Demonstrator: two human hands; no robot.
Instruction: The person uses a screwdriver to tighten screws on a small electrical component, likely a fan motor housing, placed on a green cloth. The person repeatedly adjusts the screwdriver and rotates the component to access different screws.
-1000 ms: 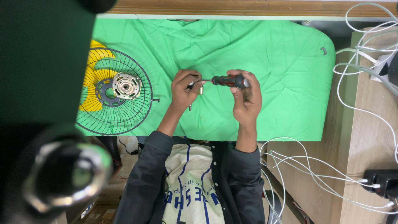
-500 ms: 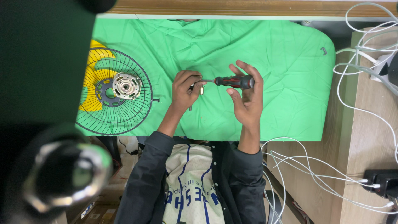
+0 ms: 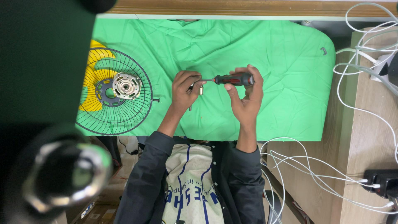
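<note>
My left hand [image 3: 185, 88] is closed on a small metal part over the green cloth [image 3: 282, 62]. My right hand [image 3: 245, 96] grips a screwdriver [image 3: 233, 79] with a black and red handle, held level. Its thin shaft points left, and the tip meets the part in my left hand. A small metal bolt [image 3: 201, 89] shows just below the shaft, beside my left fingers. Another thin pin [image 3: 190, 108] lies on the cloth near my left wrist.
A round black wire fan grille [image 3: 124, 120], with yellow blades [image 3: 92, 79] and a metal motor hub [image 3: 126, 85], lies at the cloth's left end. White cables [image 3: 365, 49] and a black plug block [image 3: 383, 182] cover the wooden surface on the right. A dark blurred object [image 3: 45, 124] fills the left foreground.
My right hand's fingers spread off the screwdriver handle and have closed round it again. The left hand and the part have stayed in place.
</note>
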